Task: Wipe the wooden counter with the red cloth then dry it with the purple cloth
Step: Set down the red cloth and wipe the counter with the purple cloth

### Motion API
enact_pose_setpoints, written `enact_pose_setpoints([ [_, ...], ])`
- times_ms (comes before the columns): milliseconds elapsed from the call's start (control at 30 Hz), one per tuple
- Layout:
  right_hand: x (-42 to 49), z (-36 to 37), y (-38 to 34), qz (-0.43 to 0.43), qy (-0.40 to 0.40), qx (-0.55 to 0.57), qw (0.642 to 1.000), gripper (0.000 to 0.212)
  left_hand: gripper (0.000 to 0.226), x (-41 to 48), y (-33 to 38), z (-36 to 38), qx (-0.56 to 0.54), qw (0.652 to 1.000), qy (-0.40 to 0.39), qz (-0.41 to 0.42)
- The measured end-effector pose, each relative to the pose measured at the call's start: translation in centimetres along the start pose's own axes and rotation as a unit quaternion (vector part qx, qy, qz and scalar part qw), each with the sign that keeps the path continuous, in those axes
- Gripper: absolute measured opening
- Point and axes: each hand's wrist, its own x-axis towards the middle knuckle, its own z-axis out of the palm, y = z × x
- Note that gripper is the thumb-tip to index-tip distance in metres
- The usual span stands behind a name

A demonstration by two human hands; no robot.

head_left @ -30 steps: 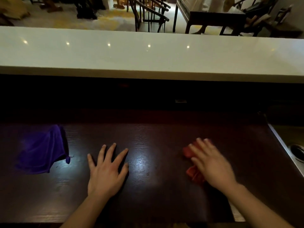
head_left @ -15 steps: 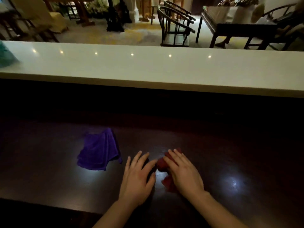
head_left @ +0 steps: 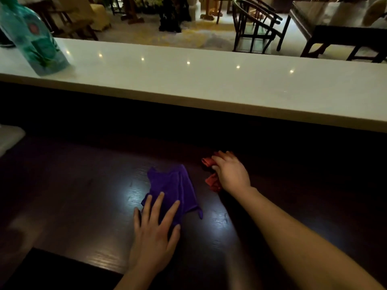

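The dark wooden counter (head_left: 83, 197) runs across the lower half of the view. A crumpled purple cloth (head_left: 173, 187) lies on it near the middle. My left hand (head_left: 156, 229) rests flat with its fingers spread, fingertips lying on the cloth's near edge. A bunched red cloth (head_left: 211, 181) sits just right of the purple one, farther back. My right hand (head_left: 230, 172) presses down on the red cloth, covering most of it, with the arm stretched forward from the lower right.
A raised white countertop (head_left: 209, 80) runs along the back. A teal bottle (head_left: 35, 42) stands on its left end. Something white (head_left: 8, 139) sits at the wooden counter's far left edge. Dark chairs (head_left: 255, 28) and tables fill the room beyond.
My right hand has slid the red cloth farther back across the counter. My left hand has moved left onto the purple cloth's edge. The view has turned left, and the teal bottle now shows.
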Motion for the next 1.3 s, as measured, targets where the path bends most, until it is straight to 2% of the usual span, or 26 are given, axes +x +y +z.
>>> enact_pose_setpoints([
  [67, -0.1, 0.4, -1.3, 0.013, -0.001, -0.073, 0.997, 0.051, 0.06, 0.1, 0.0, 0.0, -0.017, 1.0, 0.009, -0.003],
  [100, -0.6, 0.6, -2.4, -0.002, 0.023, -0.077, 0.997, 0.054, 0.06, 0.0, 0.0, 0.0, -0.029, 0.999, 0.015, -0.007],
  [167, -1.2, 1.0, -5.4, -0.088, 0.058, -0.02, 0.994, 0.057, 0.061, 0.0, 0.1, -0.3, -0.061, 0.997, 0.039, -0.005],
  [267, -2.0, 2.8, -10.0, -0.193, -0.047, 0.072, 0.977, 0.06, 0.063, -0.2, -0.2, -0.2, -0.092, 0.993, 0.078, -0.01],
  [300, -2.5, 3.4, -10.8, -0.199, -0.082, 0.072, 0.974, 0.059, 0.064, -0.3, -0.3, -0.2, -0.111, 0.989, 0.092, -0.021],
  [367, -3.4, 4.3, -11.0, -0.189, -0.101, 0.049, 0.976, 0.06, 0.065, -0.4, -0.4, -0.2, -0.147, 0.981, 0.12, -0.038],
  [533, -7.5, 3.2, -8.7, -0.16, -0.071, 0.052, 0.983, 0.054, 0.064, -0.6, -0.6, -0.1, -0.165, 0.977, 0.13, -0.027],
  [667, -16.3, 1.2, -4.8, -0.141, -0.033, 0.069, 0.987, 0.049, 0.061, -0.5, -0.5, 0.0, -0.122, 0.986, 0.108, -0.021],
  [733, -21.1, 0.1, -1.0, -0.119, -0.02, 0.062, 0.991, 0.047, 0.061, -0.4, -0.2, 0.0, -0.084, 0.993, 0.084, -0.014],
  [800, -22.8, -0.8, 3.9, -0.045, 0.015, 0.074, 0.996, 0.044, 0.061, -0.4, 0.3, 0.1, -0.04, 0.997, 0.059, 0.011],
  [900, -19.6, -2.8, 8.9, 0.145, 0.041, 0.121, 0.981, 0.047, 0.058, -0.7, 1.8, 0.3, 0.017, 0.998, 0.018, 0.061],
  [967, -16.2, -3.3, 8.8, 0.19, 0.023, 0.113, 0.975, 0.061, 0.056, -0.8, 3.4, 0.7, 0.021, 0.996, -0.003, 0.082],
  [1033, -14.6, -2.7, 7.4, 0.168, 0.001, 0.042, 0.985, 0.073, 0.055, -0.7, 5.3, 1.3, 0.009, 0.996, -0.015, 0.091],
  [1100, -15.9, -1.8, 5.8, 0.131, -0.003, -0.028, 0.991, 0.072, 0.055, -0.8, 7.5, 2.1, -0.01, 0.996, -0.026, 0.088],
  [1200, -22.6, 0.2, 4.0, 0.032, 0.009, -0.011, 0.999, 0.057, 0.055, -0.8, 10.4, 2.9, -0.045, 0.995, -0.036, 0.083],
  [1300, -29.1, 0.9, 5.8, -0.065, -0.016, 0.0, 0.998, 0.059, 0.052, -0.7, 12.8, 3.5, -0.05, 0.992, -0.043, 0.11],
])
